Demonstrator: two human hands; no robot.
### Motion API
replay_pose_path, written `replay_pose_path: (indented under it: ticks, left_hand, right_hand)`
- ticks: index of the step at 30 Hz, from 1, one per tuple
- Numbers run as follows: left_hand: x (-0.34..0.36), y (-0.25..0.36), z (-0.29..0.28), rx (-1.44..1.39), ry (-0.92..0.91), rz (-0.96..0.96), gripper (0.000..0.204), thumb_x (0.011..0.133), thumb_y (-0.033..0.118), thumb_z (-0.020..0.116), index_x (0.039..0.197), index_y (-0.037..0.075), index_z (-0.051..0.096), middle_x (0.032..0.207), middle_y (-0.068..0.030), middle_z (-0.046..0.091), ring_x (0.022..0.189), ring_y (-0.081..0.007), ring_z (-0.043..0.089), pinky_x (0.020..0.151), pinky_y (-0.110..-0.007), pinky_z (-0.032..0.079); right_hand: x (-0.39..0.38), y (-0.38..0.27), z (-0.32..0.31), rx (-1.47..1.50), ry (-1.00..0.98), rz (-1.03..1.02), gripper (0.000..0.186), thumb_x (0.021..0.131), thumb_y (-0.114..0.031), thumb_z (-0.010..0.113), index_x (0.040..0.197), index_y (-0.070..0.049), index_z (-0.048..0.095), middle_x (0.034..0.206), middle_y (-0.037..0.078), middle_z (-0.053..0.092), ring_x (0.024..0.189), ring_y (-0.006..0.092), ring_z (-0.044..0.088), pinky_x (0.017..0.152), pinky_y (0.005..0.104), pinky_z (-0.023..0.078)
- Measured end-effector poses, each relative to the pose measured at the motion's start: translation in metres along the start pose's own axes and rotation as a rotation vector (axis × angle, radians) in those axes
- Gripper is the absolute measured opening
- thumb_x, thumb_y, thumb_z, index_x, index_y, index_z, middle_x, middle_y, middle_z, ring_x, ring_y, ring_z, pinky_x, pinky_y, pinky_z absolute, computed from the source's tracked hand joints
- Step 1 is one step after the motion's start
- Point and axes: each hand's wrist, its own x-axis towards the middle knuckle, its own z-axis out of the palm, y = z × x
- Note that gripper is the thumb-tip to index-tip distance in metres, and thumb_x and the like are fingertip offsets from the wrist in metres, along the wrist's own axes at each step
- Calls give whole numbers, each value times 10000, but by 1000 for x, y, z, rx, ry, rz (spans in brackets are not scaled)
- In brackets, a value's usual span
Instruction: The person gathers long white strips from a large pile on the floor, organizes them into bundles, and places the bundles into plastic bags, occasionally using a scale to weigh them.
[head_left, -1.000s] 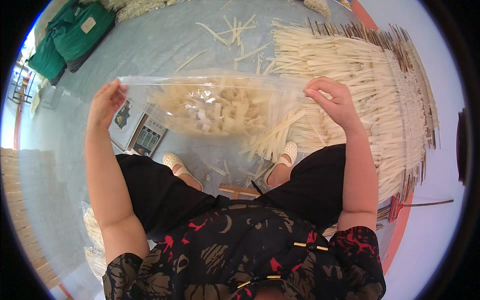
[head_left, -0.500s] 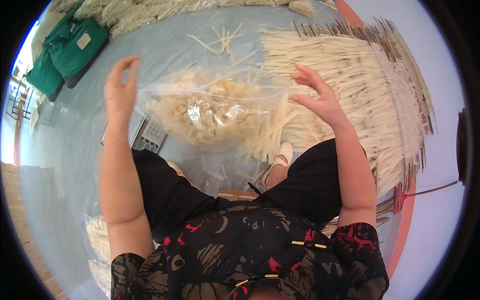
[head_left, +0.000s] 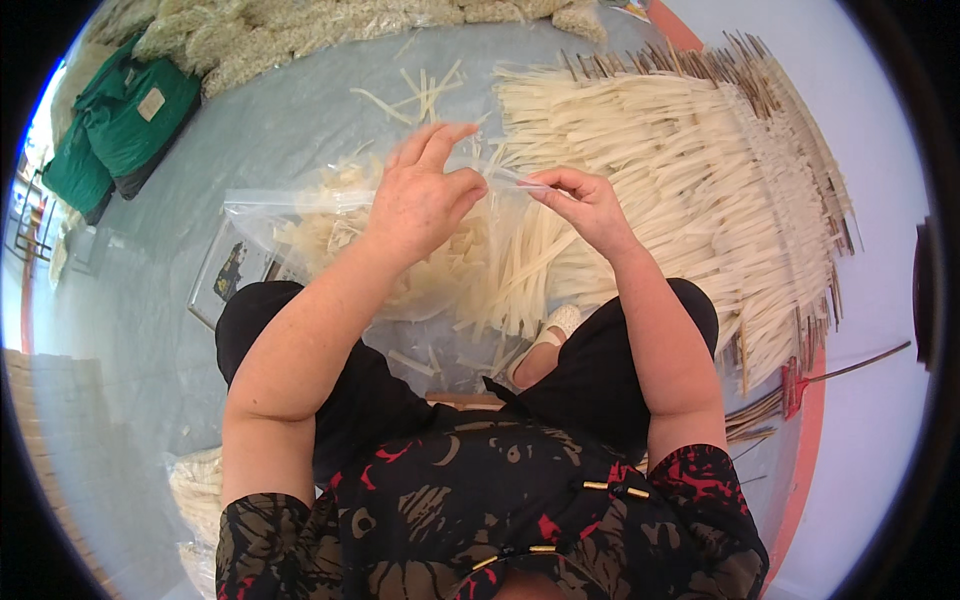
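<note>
A clear plastic zip bag (head_left: 445,265) filled with pale yellow flat pieces lies in front of my knees. Its zip edge runs across the top, with the left end free. My right hand (head_left: 590,208) pinches the right end of this edge between thumb and fingers. Over the middle of the bag is my left hand (head_left: 422,195), its thumb and fingers apart, close to the zip edge. It hides part of the bag, and whether it touches the plastic I cannot tell.
Long pale strips (head_left: 640,180) with dark sticks at their ends spread over the floor to the right. A scale (head_left: 222,270) sits left of the bag, partly hidden. Green sacks (head_left: 140,110) stand far left. Full bags (head_left: 300,40) line the back. A red-headed tool (head_left: 793,388) rests right.
My left hand has swung right, from beyond the bag's left end to over its middle. My right hand has moved left and taken hold of the zip edge.
</note>
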Motion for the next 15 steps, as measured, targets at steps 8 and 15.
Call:
replay_pose_path:
  ticks: [8,15]
  left_hand:
    - [-6,-12,-8,-270,-270,-245,117,842,188,709,884,79,701,866,-71,658,788,-248,629,695,-341,498]
    - [-12,-26,-2,-510,-333,-462,161,860,202,714,912,50,721,818,-33,659,697,-135,570,650,-278,460]
  right_hand:
    - [1,0,-5,31,-51,65,181,949,-166,607,982,-4,683,940,40,700,918,111,617,870,272,472]
    - [3,5,-2,178,-13,48,160,957,-159,591,1006,-20,653,945,69,702,940,137,637,889,289,478]
